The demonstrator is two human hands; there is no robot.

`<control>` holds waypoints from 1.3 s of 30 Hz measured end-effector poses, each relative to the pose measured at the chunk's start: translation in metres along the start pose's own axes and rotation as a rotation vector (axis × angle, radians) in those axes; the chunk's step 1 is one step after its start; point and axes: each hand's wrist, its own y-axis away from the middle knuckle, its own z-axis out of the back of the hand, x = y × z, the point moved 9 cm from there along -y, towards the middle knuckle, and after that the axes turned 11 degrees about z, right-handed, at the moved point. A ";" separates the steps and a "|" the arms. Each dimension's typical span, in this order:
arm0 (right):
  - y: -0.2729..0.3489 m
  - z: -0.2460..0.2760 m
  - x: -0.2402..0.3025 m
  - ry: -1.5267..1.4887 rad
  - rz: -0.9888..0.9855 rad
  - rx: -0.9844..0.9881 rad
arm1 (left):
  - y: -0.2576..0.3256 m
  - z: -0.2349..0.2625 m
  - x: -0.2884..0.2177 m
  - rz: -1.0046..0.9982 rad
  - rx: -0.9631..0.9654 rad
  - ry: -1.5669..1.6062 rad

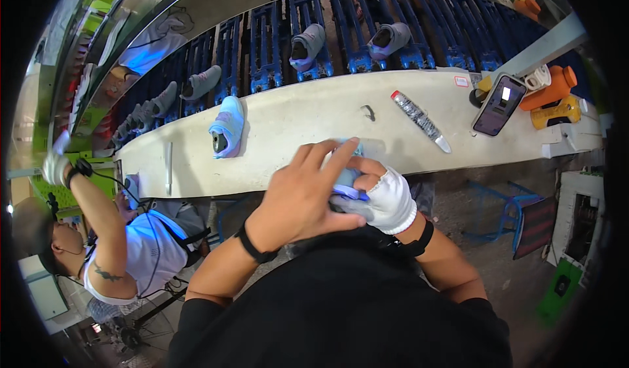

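Observation:
A light blue and purple shoe (348,186) is held close in front of my body, at the table's near edge, mostly hidden by my hands. Wrapped around its right side is my right hand (392,201), in a white glove that leaves the fingertips bare. My left hand (303,188) is bare, its fingers stretched and spread over the shoe's left side, thumb apart below; whether it touches the shoe is hard to tell. Another light blue and lilac shoe (227,127) stands on the cream tabletop (295,119) to the left.
A red-tipped marker (421,121), a phone (500,104), an orange bottle (552,87) and a yellow can (555,114) are on the right. Beyond the table, a blue slatted conveyor (265,47) carries several shoes. A co-worker (141,250) sits left; a stool (524,217) stands right.

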 end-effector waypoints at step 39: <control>-0.009 0.043 0.024 0.092 -0.193 -0.028 | 0.047 -0.059 -0.001 -0.254 -0.538 0.388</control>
